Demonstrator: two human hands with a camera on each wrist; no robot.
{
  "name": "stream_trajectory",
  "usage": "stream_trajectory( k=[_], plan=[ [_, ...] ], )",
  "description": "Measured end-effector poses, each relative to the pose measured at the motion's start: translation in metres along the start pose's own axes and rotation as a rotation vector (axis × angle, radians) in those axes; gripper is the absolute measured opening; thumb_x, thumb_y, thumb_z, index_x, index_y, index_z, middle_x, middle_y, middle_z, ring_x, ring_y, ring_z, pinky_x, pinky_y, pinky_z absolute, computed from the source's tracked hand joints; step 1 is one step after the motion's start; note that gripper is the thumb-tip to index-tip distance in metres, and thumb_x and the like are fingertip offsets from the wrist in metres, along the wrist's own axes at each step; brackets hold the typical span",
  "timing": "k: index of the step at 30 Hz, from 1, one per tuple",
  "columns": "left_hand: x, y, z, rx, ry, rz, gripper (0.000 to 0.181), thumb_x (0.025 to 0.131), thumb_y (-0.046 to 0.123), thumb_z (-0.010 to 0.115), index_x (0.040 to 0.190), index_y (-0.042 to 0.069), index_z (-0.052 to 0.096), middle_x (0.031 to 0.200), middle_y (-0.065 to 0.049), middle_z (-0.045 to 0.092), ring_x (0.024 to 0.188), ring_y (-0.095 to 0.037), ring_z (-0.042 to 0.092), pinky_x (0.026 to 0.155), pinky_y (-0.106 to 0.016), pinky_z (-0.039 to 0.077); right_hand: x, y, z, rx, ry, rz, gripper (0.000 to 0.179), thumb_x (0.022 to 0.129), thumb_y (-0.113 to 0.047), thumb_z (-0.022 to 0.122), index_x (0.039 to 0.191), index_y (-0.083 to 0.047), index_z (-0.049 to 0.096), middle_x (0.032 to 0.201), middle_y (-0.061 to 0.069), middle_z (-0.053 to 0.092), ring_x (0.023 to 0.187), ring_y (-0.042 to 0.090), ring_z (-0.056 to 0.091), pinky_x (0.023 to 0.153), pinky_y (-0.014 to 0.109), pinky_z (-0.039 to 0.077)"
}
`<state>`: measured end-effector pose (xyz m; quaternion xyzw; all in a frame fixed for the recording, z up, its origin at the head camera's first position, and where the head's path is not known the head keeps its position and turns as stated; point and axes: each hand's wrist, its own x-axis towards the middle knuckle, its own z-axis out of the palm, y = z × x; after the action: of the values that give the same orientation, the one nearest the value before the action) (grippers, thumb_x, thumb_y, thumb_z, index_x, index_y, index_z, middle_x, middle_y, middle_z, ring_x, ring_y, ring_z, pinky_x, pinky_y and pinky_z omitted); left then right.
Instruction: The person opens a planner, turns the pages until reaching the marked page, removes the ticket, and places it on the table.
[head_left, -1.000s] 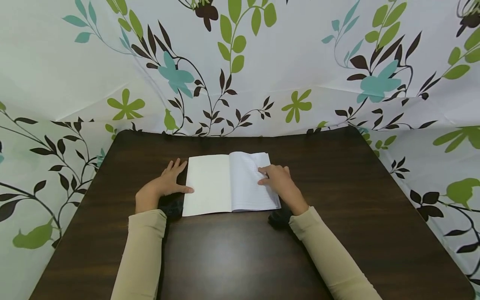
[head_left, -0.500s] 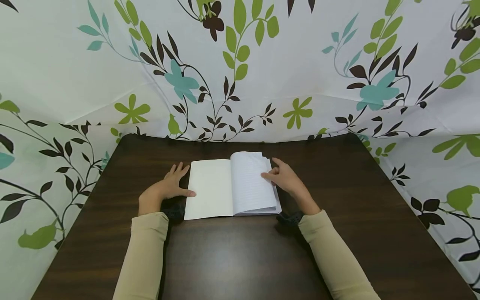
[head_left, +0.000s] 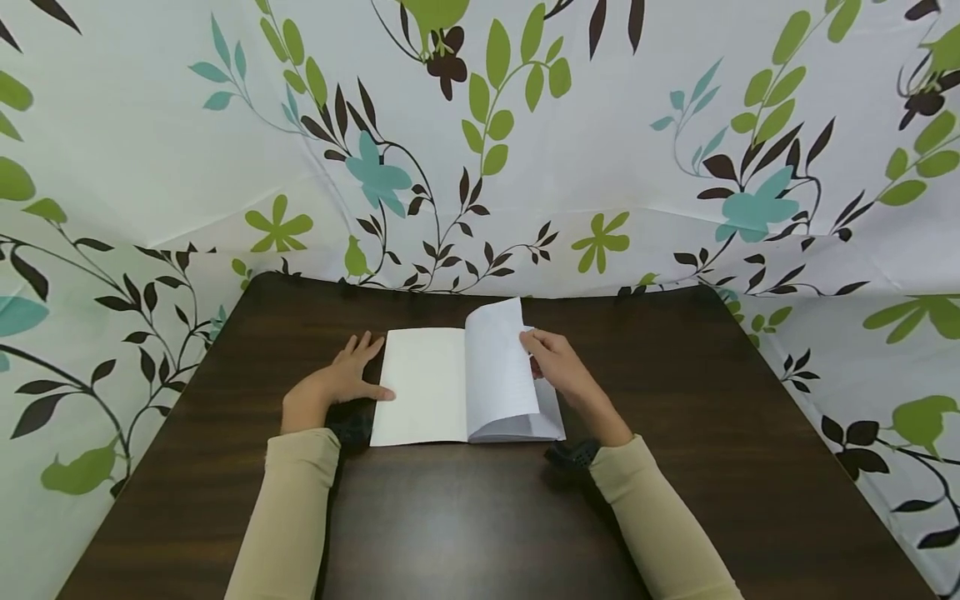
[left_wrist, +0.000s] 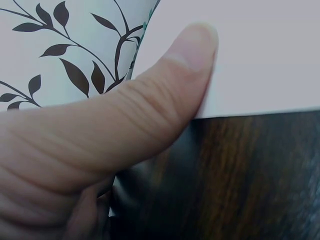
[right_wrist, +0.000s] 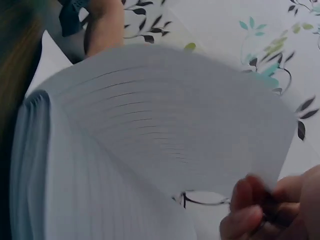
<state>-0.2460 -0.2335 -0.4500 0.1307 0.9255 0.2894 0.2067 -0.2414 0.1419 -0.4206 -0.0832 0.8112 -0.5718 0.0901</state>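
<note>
An open notebook (head_left: 420,383) lies on the dark table, its left side blank and cream, its right side lined. My left hand (head_left: 341,379) spreads its fingers beside the left edge, with the thumb (left_wrist: 150,95) resting on the margin of the left page. At the right side, my right hand (head_left: 558,362) pinches the outer edge of a page (head_left: 498,358), which curves up off the stack. In the right wrist view the raised lined page (right_wrist: 175,115) bows over the pages below, with curled fingertips (right_wrist: 245,220) near its corner.
The dark wooden table (head_left: 465,517) extends around the notebook. Behind and beside it hangs a white cloth (head_left: 600,108) printed with green, teal and brown leaves. Black wrist devices (head_left: 573,454) sit under both cuffs.
The right hand went from touching the right page to pinching its edge, and the page has lifted and curled leftward. The left hand stays at the notebook's left edge. The head view tilted slightly.
</note>
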Motion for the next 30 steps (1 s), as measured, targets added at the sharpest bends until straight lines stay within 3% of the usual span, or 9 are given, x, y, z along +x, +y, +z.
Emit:
stream_trajectory(
  k=[5, 14, 19, 24, 30],
  plan=[
    [0.0, -0.001, 0.0, -0.009, -0.004, -0.016, 0.121, 0.086, 0.051, 0.083, 0.168, 0.004, 0.006, 0.172, -0.03, -0.01, 0.157, -0.056, -0.012, 0.116, -0.084, 0.008, 0.003, -0.01, 0.017, 0.029, 0.013, -0.077, 0.035, 0.111, -0.028, 0.048, 0.086, -0.006, 0.056, 0.074, 0.006, 0.05, 0.067, 0.019, 0.054, 0.068, 0.033, 0.054],
    [0.0, 0.0, -0.002, -0.011, -0.006, -0.022, 0.12, 0.087, 0.05, 0.082, 0.168, 0.005, 0.005, 0.173, -0.028, -0.01, 0.158, -0.054, -0.012, 0.118, -0.083, 0.008, 0.011, -0.021, 0.037, 0.06, 0.01, -0.151, 0.033, 0.111, -0.03, 0.05, 0.09, -0.005, 0.058, 0.074, 0.006, 0.051, 0.067, 0.018, 0.058, 0.069, 0.027, 0.054],
    [0.003, 0.001, 0.0, -0.01, -0.009, -0.014, 0.119, 0.088, 0.049, 0.081, 0.168, 0.005, 0.005, 0.173, -0.028, -0.011, 0.158, -0.053, -0.013, 0.119, -0.082, 0.008, 0.012, -0.023, 0.046, 0.029, -0.004, -0.163, 0.029, 0.11, -0.027, 0.052, 0.098, -0.004, 0.062, 0.09, 0.015, 0.063, 0.072, 0.017, 0.06, 0.074, 0.03, 0.052],
    [0.003, 0.002, -0.001, -0.002, -0.009, -0.025, 0.119, 0.088, 0.049, 0.082, 0.168, 0.004, 0.005, 0.172, -0.029, -0.011, 0.158, -0.055, -0.012, 0.119, -0.081, 0.009, 0.014, -0.02, 0.052, -0.036, -0.051, -0.177, 0.031, 0.11, -0.03, 0.052, 0.11, -0.002, 0.066, 0.104, 0.021, 0.07, 0.081, 0.02, 0.062, 0.078, 0.036, 0.053],
    [0.003, -0.004, -0.001, 0.001, -0.019, -0.022, 0.115, 0.091, 0.05, 0.078, 0.168, 0.007, 0.005, 0.173, -0.027, -0.011, 0.158, -0.054, -0.013, 0.119, -0.082, 0.008, 0.017, -0.011, 0.058, -0.14, -0.171, -0.174, 0.033, 0.11, -0.032, 0.052, 0.119, -0.003, 0.066, 0.11, 0.016, 0.07, 0.091, 0.025, 0.067, 0.081, 0.035, 0.054]
  ],
)
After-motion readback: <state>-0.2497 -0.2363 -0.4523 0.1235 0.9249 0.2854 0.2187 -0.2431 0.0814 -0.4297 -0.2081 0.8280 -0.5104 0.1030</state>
